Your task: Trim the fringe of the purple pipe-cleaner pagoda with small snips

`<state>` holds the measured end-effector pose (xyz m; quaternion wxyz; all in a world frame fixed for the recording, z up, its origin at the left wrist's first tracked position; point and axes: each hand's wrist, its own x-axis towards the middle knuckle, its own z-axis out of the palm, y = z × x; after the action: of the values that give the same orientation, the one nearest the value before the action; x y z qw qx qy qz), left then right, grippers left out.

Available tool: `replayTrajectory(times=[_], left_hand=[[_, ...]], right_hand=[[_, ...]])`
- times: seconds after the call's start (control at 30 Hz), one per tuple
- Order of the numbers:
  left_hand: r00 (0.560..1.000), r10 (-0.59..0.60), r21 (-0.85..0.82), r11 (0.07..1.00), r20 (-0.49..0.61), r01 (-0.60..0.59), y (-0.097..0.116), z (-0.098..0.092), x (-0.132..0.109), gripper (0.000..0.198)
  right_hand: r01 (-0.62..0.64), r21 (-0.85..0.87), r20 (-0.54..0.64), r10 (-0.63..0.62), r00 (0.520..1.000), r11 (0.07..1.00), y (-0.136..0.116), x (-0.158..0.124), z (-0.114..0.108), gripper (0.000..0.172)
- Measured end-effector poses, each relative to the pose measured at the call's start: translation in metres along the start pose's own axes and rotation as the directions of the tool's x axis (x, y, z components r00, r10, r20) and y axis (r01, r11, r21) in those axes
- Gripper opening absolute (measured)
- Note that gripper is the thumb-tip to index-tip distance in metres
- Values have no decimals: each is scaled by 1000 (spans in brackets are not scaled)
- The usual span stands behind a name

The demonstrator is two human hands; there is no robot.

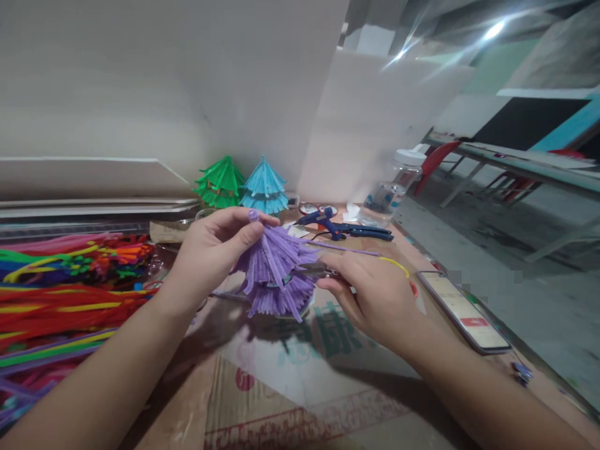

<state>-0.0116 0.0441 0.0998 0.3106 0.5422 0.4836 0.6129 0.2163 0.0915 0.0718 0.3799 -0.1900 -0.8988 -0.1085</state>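
Observation:
A purple tree made of pipe cleaners (276, 272) is held above the cardboard-covered table (290, 387). My left hand (213, 247) is closed on its top, fingers pinching the tip. My right hand (370, 290) is closed at the tree's right side, gripping something thin with a yellow and red handle, likely scissors (398, 267), mostly hidden by the fingers. A loose purple pipe cleaner (347, 249) sticks out to the right behind the tree.
Heaps of coloured pipe cleaners (60, 281) lie at the left. A green tree (219, 182) and a blue tree (264, 187) stand at the back. A blue glue gun (328, 223), a plastic jar (391, 187) and a phone (462, 309) lie to the right.

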Motion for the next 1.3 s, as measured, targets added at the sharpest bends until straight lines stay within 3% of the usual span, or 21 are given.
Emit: replayTrajectory(times=[1.03, 1.3], left_hand=[[999, 6, 27, 1000, 41, -7, -1, -1, 1, 30], [999, 14, 19, 1000, 44, -15, -2, -2, 1, 30]], right_hand=[[67, -13, 34, -66, 997, 998, 4, 3, 6, 46], [44, 45, 24, -46, 999, 998, 4, 1, 6, 38]])
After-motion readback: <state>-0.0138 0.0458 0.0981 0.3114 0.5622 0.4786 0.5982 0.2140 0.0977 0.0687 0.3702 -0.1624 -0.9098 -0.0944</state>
